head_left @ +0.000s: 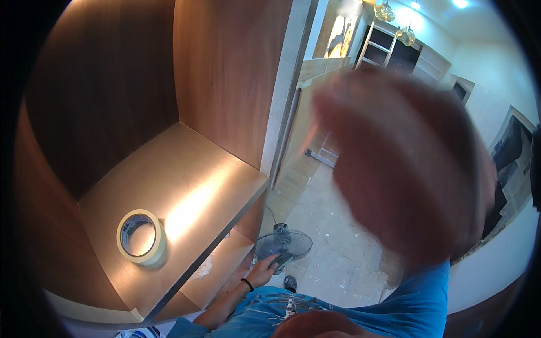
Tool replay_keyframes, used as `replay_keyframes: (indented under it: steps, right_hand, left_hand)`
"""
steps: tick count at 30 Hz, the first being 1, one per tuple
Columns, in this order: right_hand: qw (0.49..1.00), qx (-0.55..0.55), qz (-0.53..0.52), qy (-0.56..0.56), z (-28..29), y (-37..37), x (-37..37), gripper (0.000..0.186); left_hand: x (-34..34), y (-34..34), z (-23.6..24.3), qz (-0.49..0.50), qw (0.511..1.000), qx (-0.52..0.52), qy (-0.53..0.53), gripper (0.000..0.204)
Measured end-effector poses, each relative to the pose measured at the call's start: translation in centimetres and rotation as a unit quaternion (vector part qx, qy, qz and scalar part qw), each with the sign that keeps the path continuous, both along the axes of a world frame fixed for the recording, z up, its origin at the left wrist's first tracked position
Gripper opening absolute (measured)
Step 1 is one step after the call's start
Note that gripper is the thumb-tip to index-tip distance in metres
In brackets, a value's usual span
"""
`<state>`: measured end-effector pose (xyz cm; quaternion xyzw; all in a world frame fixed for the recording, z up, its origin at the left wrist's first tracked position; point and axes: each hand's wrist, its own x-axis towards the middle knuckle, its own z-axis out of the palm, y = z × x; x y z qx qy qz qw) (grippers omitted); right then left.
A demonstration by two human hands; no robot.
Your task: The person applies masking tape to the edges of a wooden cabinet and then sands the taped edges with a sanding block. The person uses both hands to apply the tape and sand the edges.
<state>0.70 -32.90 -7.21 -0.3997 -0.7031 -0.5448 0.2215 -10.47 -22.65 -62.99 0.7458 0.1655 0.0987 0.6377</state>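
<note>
My right hand (406, 169) is raised close in front of me on the right, large and smeared by motion. Its fingers are too blurred to read, and whether it holds anything does not show. Low in the middle, beside the shelf's front edge, my left hand (262, 272) has its fingers curled at a small dark thing I cannot make out, seen against the fan behind it. A roll of pale masking tape (152, 253) lies flat on the wooden shelf (194, 155) to my left, apart from both hands.
A standing fan (301, 243) is on the dusty, speckled floor (321, 208) below. Under the upper shelf, a lower shelf (228, 260) carries crumpled pale material. A ladder (378, 46) stands far back, beneath glass pendant lamps (406, 35). Dark openings line the right wall.
</note>
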Motion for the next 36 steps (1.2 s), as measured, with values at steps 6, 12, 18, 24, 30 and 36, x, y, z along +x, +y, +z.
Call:
replay_keyframes:
  steps: [6,12,18,24,30,36]
  right_hand:
    - [0.958,0.073,-0.269,-0.060,9.0,5.8,4.7,0.052]
    - [0.909,0.107,-0.386,-0.117,14.0,7.4,7.3,0.061]
    - [0.915,0.048,-0.399,-0.037,14.2,7.3,7.0,0.068]
    - [0.926,0.053,-0.371,-0.037,14.0,7.5,6.7,0.072]
    - [0.930,0.020,-0.368,0.013,14.1,7.1,6.5,0.069]
    - [0.931,0.021,-0.365,-0.006,14.1,7.6,6.6,0.070]
  left_hand:
    - [0.8,-0.5,2.5,-0.013,1.000,-0.012,-0.005,0.045]
    - [1.1,-0.2,-0.8,-0.004,1.000,0.028,0.000,0.047]
    - [-0.4,0.2,1.3,0.027,0.999,0.021,0.017,0.048]
    - [-0.5,0.2,1.2,0.021,0.998,0.059,0.000,0.049]
    - [-1.3,0.5,2.9,0.011,0.996,0.092,-0.004,0.047]
    - [-2.9,0.2,6.8,0.015,1.000,-0.016,0.011,0.042]
